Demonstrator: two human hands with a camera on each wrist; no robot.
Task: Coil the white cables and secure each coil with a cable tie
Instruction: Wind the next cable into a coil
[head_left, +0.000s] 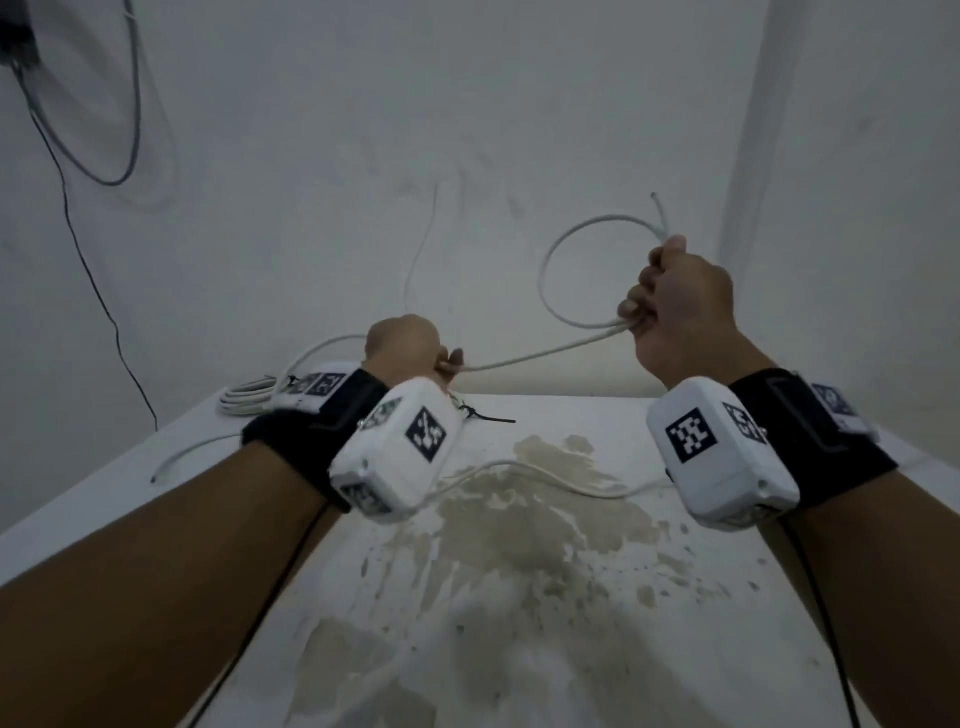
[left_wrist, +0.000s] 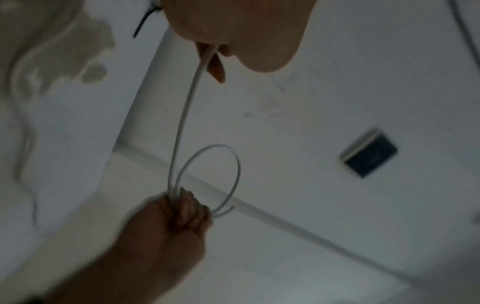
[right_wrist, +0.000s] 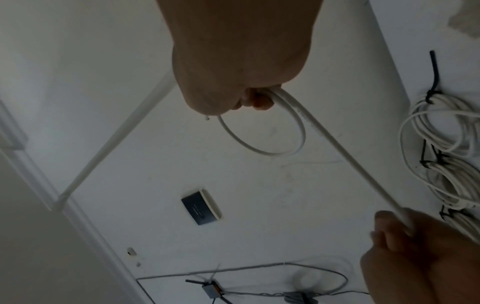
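1 white cable (head_left: 540, 353) (single loop formed): right hand (head_left: 680, 306) clenches the loop; left hand (head_left: 405, 345) pinches the taut run above the table (head_left: 519, 571).

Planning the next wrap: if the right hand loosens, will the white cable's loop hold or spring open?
Likely springs open: the white cable holds a round, self-supporting loop above the right hand, so it seems fairly stiff. It looks light; the span to the left hand barely sags.
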